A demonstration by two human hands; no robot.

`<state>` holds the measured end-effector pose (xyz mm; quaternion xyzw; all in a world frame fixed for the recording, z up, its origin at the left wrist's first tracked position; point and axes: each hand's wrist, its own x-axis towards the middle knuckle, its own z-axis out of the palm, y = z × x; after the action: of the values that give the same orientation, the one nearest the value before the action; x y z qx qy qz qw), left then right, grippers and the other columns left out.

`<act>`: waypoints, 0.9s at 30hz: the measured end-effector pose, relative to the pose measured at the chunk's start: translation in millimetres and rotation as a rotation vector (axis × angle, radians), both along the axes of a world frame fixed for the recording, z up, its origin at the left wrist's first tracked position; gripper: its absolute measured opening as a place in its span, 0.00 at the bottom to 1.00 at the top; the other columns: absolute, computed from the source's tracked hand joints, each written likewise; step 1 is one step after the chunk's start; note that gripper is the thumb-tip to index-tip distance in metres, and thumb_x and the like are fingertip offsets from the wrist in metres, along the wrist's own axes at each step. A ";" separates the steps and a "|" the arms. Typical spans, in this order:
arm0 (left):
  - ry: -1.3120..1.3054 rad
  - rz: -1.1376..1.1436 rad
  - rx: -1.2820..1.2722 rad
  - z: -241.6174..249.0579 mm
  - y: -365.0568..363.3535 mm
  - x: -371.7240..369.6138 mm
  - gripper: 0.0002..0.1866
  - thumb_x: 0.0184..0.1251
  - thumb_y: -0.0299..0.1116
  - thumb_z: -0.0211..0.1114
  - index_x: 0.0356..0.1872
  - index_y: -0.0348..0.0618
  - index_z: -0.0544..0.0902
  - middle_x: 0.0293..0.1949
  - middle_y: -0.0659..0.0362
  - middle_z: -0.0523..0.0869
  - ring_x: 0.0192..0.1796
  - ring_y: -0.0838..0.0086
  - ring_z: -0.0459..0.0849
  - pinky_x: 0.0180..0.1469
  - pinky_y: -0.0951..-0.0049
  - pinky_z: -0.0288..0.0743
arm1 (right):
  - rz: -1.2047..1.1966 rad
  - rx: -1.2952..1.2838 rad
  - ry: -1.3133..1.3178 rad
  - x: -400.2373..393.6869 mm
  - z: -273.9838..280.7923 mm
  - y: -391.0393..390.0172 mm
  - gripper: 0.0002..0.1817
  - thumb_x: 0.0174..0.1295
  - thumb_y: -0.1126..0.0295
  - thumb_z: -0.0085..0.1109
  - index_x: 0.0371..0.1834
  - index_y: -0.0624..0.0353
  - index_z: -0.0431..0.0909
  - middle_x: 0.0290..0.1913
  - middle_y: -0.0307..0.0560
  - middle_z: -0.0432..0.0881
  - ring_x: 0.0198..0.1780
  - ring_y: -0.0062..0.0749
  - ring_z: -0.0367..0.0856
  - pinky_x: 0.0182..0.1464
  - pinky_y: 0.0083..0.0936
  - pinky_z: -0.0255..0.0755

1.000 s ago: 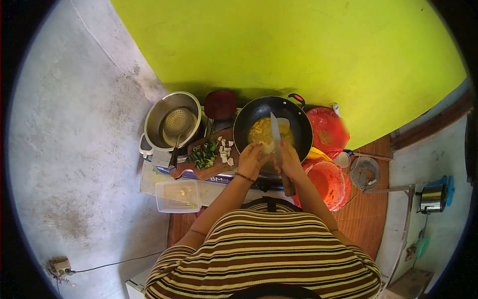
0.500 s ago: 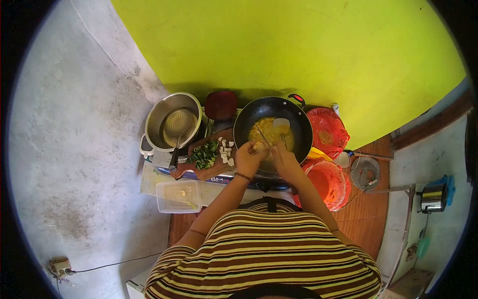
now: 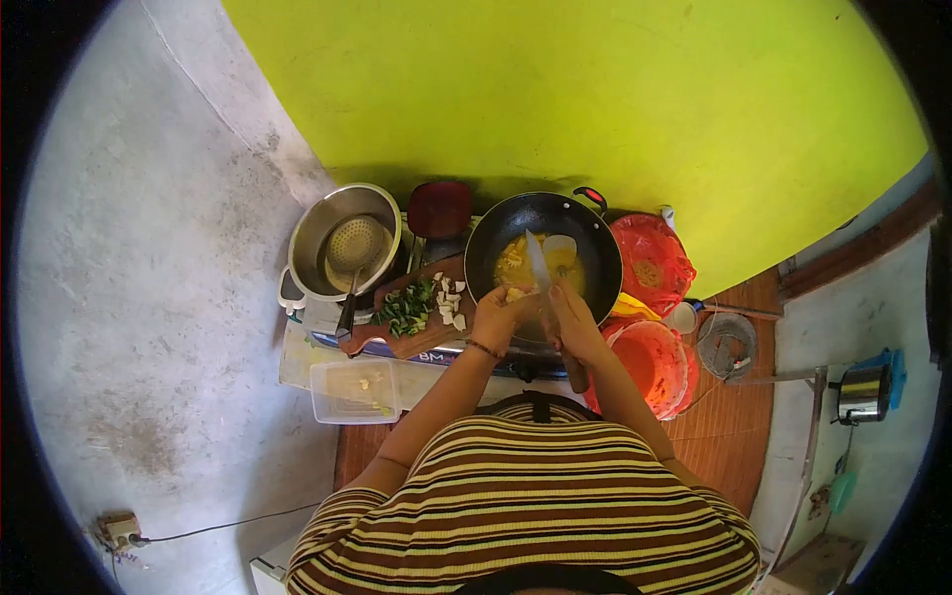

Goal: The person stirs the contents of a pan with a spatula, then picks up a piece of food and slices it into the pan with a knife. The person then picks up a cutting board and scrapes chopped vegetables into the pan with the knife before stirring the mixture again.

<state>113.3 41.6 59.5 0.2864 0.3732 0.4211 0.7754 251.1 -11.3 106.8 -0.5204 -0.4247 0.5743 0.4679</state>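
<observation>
Over the near side of a black wok (image 3: 491,223), my left hand (image 3: 495,321) pinches a small pale-yellow piece of food (image 3: 515,295), too small to name. My right hand (image 3: 575,325) is closed on a knife (image 3: 537,260), its blade pointing away over the wok and its brown handle below the hand. Yellow liquid with bits in it (image 3: 514,266) lies in the wok, along with a spatula (image 3: 560,244). Left of my left hand, a wooden cutting board (image 3: 412,345) carries chopped green leaves (image 3: 405,309) and white chunks (image 3: 452,302).
A steel pot (image 3: 309,223) with a skimmer (image 3: 355,246) stands at the left. A clear plastic box (image 3: 332,405) sits on the near left edge. Red-lined tubs (image 3: 659,263) and a red bucket (image 3: 645,367) stand right of the wok, before a green wall (image 3: 575,99).
The knife has turned, so its blade now shows broadside and its handle is visible below my right hand. My left hand has shifted slightly right, still with the food piece.
</observation>
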 end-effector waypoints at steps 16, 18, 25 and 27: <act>-0.205 0.021 -0.122 -11.7 6.9 -9.2 0.11 0.65 0.24 0.56 0.48 0.32 0.74 0.44 0.51 0.81 0.47 0.65 0.83 0.51 0.70 0.81 | -0.087 0.029 -0.162 10.0 -4.6 4.0 0.20 0.73 0.56 0.34 0.54 0.60 0.66 0.17 0.38 0.69 0.12 0.19 0.65 0.15 0.18 0.61; -0.183 0.034 -0.097 -16.1 6.6 -7.4 0.13 0.66 0.25 0.56 0.50 0.32 0.74 0.45 0.51 0.81 0.48 0.65 0.82 0.53 0.69 0.80 | -0.096 0.024 -0.154 10.8 -4.6 3.9 0.20 0.73 0.56 0.34 0.56 0.60 0.66 0.17 0.39 0.69 0.12 0.19 0.65 0.15 0.18 0.61; -0.048 0.035 -0.030 -2.4 1.6 -3.4 0.16 0.66 0.28 0.60 0.52 0.33 0.75 0.44 0.56 0.81 0.43 0.73 0.82 0.49 0.75 0.81 | -0.037 0.091 -0.315 8.2 -3.1 -0.7 0.20 0.72 0.57 0.35 0.58 0.58 0.66 0.18 0.41 0.71 0.15 0.22 0.69 0.18 0.21 0.63; 0.005 0.035 -0.046 -3.3 1.8 -4.2 0.15 0.65 0.26 0.60 0.52 0.33 0.76 0.43 0.57 0.82 0.41 0.76 0.82 0.47 0.77 0.81 | -0.007 0.134 -0.378 6.3 -2.9 -2.4 0.20 0.72 0.57 0.36 0.57 0.59 0.66 0.18 0.42 0.72 0.17 0.24 0.70 0.20 0.23 0.65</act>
<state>109.1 43.4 56.2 0.2627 0.3897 0.4253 0.7734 257.5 -13.7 103.9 -0.5882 -0.5402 0.4354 0.4155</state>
